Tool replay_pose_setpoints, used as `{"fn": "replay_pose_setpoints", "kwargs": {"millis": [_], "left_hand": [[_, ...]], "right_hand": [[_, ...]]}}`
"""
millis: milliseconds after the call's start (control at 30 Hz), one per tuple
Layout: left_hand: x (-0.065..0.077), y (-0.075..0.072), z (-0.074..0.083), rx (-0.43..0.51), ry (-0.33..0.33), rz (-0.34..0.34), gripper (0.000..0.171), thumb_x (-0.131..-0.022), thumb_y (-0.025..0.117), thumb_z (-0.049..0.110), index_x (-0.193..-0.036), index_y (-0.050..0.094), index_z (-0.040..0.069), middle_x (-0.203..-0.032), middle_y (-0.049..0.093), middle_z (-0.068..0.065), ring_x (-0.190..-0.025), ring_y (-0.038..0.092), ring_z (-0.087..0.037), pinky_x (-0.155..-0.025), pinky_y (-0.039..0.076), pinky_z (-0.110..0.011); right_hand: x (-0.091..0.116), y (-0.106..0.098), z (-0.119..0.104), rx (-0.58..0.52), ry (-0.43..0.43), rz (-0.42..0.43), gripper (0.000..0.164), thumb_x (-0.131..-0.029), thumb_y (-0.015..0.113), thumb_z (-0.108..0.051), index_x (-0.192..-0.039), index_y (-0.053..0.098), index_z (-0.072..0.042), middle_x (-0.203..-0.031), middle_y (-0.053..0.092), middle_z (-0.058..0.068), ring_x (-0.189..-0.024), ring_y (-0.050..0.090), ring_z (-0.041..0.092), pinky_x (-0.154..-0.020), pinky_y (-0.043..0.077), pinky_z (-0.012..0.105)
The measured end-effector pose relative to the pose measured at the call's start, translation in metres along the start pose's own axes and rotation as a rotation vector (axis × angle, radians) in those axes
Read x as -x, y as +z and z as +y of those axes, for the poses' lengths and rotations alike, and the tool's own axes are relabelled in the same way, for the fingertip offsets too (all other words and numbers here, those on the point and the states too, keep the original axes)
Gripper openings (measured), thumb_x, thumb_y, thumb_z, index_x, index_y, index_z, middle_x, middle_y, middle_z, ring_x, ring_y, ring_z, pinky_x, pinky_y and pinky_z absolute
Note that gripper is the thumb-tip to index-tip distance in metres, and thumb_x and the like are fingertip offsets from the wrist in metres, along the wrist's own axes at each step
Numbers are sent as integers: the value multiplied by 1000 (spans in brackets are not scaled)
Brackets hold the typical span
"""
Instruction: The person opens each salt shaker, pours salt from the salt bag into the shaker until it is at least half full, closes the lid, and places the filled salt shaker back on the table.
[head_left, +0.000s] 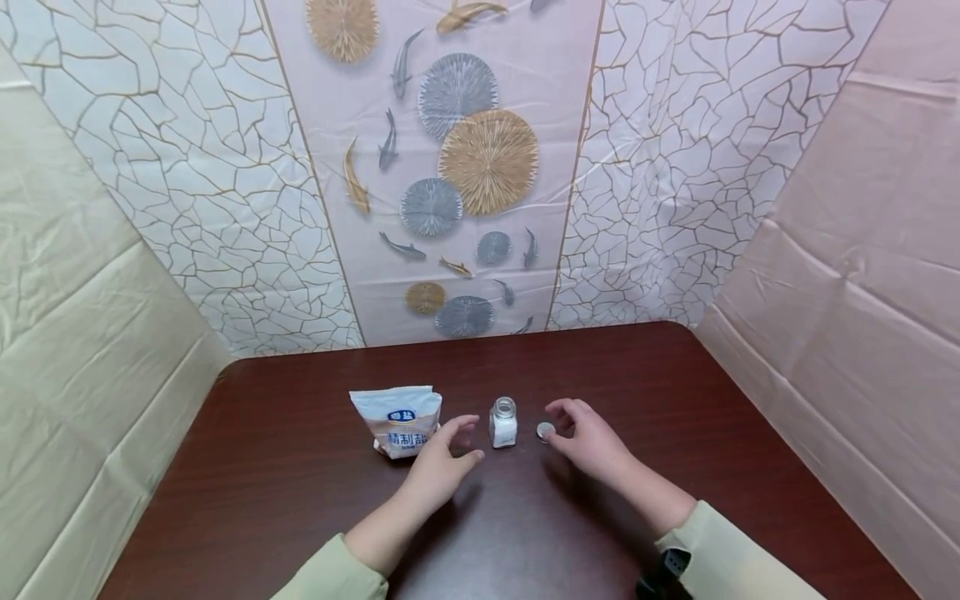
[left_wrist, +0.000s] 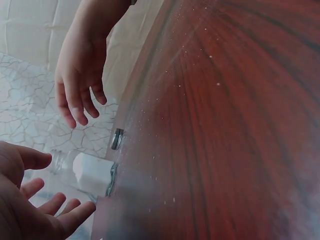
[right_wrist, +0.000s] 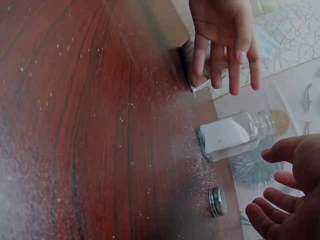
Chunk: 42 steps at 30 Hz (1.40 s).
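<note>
An uncapped glass jar (head_left: 503,423) stands upright on the table between the two hands, filled partway with white grains. Its silver lid (head_left: 545,432) lies on the table just right of it. My left hand (head_left: 441,462) hovers left of the jar, fingers loosely bent and apart from it. Close to the lid, my right hand (head_left: 588,437) holds its thumb and fingers spread; in the right wrist view a gap shows between this hand and the lid (right_wrist: 217,201). Behind the left hand stands a white bag of salt (head_left: 400,421) with blue print.
The dark red-brown table (head_left: 300,500) carries scattered white grains, seen around the jar's base in the right wrist view. A patterned cloth (head_left: 465,250) hangs behind the table's far edge, and beige cloth (head_left: 825,333) slopes along both sides.
</note>
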<state>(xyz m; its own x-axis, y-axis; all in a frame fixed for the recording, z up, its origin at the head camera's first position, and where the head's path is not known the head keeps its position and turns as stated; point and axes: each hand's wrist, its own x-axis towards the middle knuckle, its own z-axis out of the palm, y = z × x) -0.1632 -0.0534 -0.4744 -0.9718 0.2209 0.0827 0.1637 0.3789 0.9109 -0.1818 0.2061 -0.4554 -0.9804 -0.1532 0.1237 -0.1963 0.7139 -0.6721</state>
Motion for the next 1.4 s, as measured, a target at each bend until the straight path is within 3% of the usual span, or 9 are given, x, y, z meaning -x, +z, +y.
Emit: {"fn": "replay_pose_setpoints", "kwargs": {"millis": [267, 600, 833, 1167, 1400], "left_hand": [[-20, 16, -1, -18, -47, 50, 53, -87, 74, 14, -137, 56, 13, -133, 61, -11, -124, 56, -28, -104, 43, -51], [-38, 29, 2, -32, -42, 73, 55, -83, 77, 9, -135, 59, 15, -132, 59, -11, -124, 55, -28, -104, 42, -49], [-46, 35, 5, -77, -42, 71, 58, -82, 78, 6, -136, 59, 16, -132, 57, -15, -123, 55, -30, -103, 45, -48], [-55, 39, 2, -103, -92, 48, 54, -82, 78, 8, -133, 60, 11, -125, 60, -13, -116, 57, -28, -100, 45, -47], [-57, 41, -2, -76, -90, 49, 54, -81, 78, 4, -132, 60, 11, -124, 65, -9, -117, 58, -25, -101, 45, -46]], "right_hand": [[-7, 6, 6, 59, 71, -26, 33, -88, 75, -19, -116, 64, -8, -108, 60, 7, -99, 59, 23, -85, 51, 43], [-12, 11, 15, 100, 98, -41, 33, -87, 75, -20, -115, 63, -6, -106, 61, 8, -96, 60, 23, -86, 51, 45], [-16, 17, 21, 94, 113, -41, 35, -87, 74, -21, -117, 62, -5, -106, 60, 9, -94, 59, 23, -84, 51, 44], [-23, 20, 23, 97, 119, -70, 52, -86, 74, -21, -131, 57, -2, -115, 61, 14, -108, 59, 28, -94, 48, 48], [-30, 21, 23, 135, 106, -98, 46, -84, 75, -21, -125, 63, -5, -113, 61, 13, -105, 60, 27, -93, 49, 47]]}}
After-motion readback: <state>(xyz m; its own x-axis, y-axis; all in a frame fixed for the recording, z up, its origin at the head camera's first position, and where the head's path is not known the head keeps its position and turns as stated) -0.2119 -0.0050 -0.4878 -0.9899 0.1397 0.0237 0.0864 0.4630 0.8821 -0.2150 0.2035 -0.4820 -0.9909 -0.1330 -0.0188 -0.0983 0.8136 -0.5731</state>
